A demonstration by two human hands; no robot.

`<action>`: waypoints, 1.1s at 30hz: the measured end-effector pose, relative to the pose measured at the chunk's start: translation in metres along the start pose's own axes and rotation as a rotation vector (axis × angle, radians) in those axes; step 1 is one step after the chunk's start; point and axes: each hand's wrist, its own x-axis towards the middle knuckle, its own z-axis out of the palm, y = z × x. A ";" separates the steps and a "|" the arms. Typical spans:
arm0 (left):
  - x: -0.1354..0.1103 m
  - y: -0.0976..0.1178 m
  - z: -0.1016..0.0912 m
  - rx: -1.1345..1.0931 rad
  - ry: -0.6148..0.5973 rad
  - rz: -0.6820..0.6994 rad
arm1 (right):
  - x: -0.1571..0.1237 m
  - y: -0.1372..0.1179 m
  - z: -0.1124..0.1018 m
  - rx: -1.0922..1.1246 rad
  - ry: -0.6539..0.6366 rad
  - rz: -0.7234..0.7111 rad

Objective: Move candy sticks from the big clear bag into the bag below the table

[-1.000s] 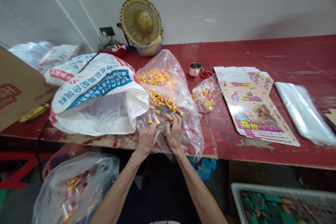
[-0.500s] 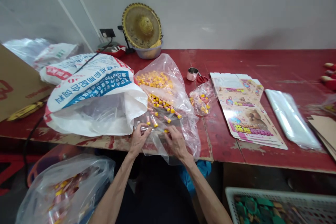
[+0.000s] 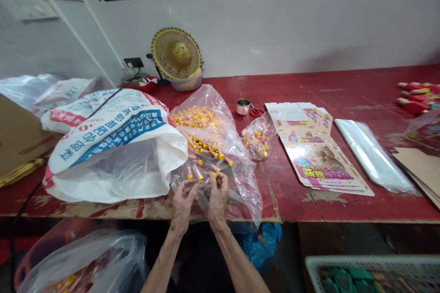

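My left hand (image 3: 184, 201) is closed in a pinch over the near edge of a clear plastic bag (image 3: 240, 192); a clear tube seems to be in its fingers, mostly hidden now. Close beside it, my right hand (image 3: 219, 199) pinches with thumb and fingers, a small yellow cap (image 3: 215, 175) at its fingertips. The two hands' fingertips almost meet. Just beyond them, several small pink tubes with yellow caps (image 3: 198, 173) lie loose on the bag. A larger heap of yellow-capped tubes (image 3: 197, 116) fills the bag's far part.
To the left, a white woven sack (image 3: 113, 155) lies open-mouthed. On the right are a small knotted bag of tubes (image 3: 257, 139), a metal cup (image 3: 243, 107), red scissors (image 3: 256, 111), printed cards (image 3: 319, 160) and clear sleeves (image 3: 374, 155). Below the red table (image 3: 299, 206) sits a white basket (image 3: 378, 263).
My hands have come closer together, the right moving left toward the left hand. The clear tube seen in my left fingers is now mostly hidden. The view has tilted up and shifted slightly right.
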 end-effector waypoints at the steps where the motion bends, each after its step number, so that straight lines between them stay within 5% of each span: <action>1: -0.003 -0.001 0.001 -0.023 0.008 0.001 | -0.007 0.002 0.006 0.046 -0.008 0.051; 5: -0.008 -0.006 -0.008 0.006 0.065 0.041 | -0.026 0.005 0.012 0.001 -0.086 0.062; 10: 0.004 -0.001 -0.032 0.419 0.093 0.198 | -0.021 0.001 -0.018 -0.335 -0.296 -0.276; 15: 0.029 0.006 -0.030 0.995 -0.081 0.366 | -0.006 0.001 -0.046 -0.487 -0.176 -0.355; 20: 0.042 0.015 -0.037 0.894 -0.216 0.272 | -0.005 0.003 -0.048 -0.490 -0.193 -0.401; 24: 0.026 0.013 -0.042 0.881 -0.065 0.341 | -0.007 0.005 -0.046 -0.505 -0.209 -0.389; 29: 0.016 0.015 -0.034 1.017 -0.134 0.360 | -0.007 0.006 -0.047 -0.515 -0.221 -0.395; 33: 0.016 0.019 -0.035 0.867 -0.014 0.455 | -0.006 0.008 -0.047 -0.530 -0.234 -0.417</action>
